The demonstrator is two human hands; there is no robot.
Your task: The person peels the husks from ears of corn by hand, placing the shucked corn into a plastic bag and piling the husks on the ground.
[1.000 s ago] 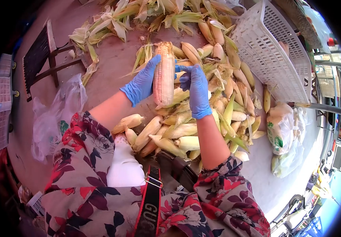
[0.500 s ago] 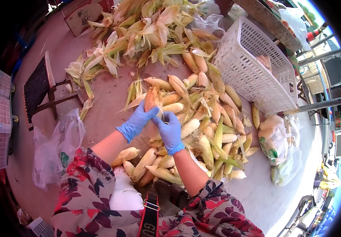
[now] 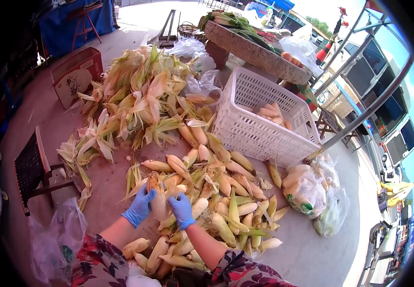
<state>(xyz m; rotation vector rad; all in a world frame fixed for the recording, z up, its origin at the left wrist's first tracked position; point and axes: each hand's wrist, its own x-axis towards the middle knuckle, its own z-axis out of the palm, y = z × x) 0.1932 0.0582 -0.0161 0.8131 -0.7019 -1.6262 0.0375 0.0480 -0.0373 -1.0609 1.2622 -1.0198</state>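
Observation:
Upright between my two blue-gloved hands is an ear of corn [image 3: 158, 203], its brown silk end at the top and pale husk below. My left hand [image 3: 141, 205] is wrapped round its left side. On its right side, the fingers of my right hand [image 3: 181, 209] are pressed together at the husk. Around and under my hands spreads a pile of corn ears [image 3: 222, 228], most in pale husk. Beyond it rises a heap of peeled husks [image 3: 140, 91].
A white crate [image 3: 269, 136] holding some ears stands at the right, near a stone slab [image 3: 255, 50] with vegetables. Filled plastic bags [image 3: 307, 189] sit right of the pile. At left are a red box [image 3: 77, 79], a small stool [image 3: 32, 172] and a plastic bag [image 3: 58, 239].
The view has tilted up, bringing in more of the slab and background. My right hand has moved slightly away from the ear's upper part; my left hand still holds it.

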